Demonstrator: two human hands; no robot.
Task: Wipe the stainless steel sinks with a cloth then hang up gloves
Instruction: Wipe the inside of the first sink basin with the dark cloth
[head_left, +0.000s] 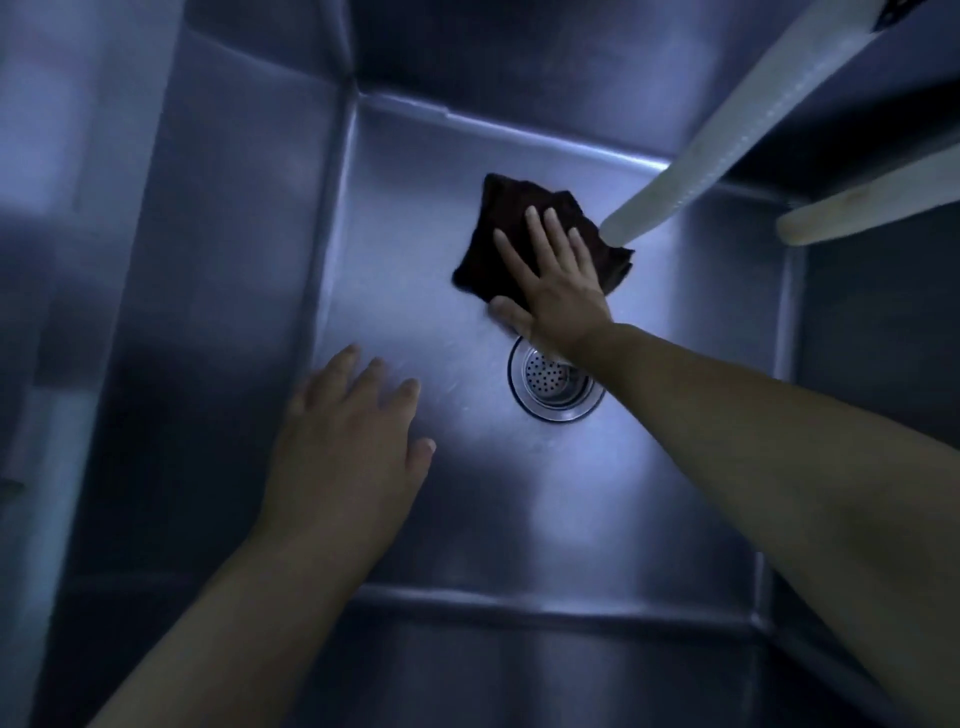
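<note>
I look straight down into a deep stainless steel sink (426, 291). A dark folded cloth (498, 218) lies flat on the sink floor, just beyond the drain. My right hand (556, 280) presses on the cloth with fingers straight and spread, thumb touching the steel beside it. My left hand (348, 441) hovers with loosely spread fingers over the left part of the sink floor and holds nothing. No gloves are in view.
A round perforated drain strainer (556, 382) sits mid-floor, partly under my right wrist. A pale hose or spout (727, 130) slants down from the upper right, ending near the cloth. A second pale bar (872, 202) juts in at the right. Steel walls enclose all sides.
</note>
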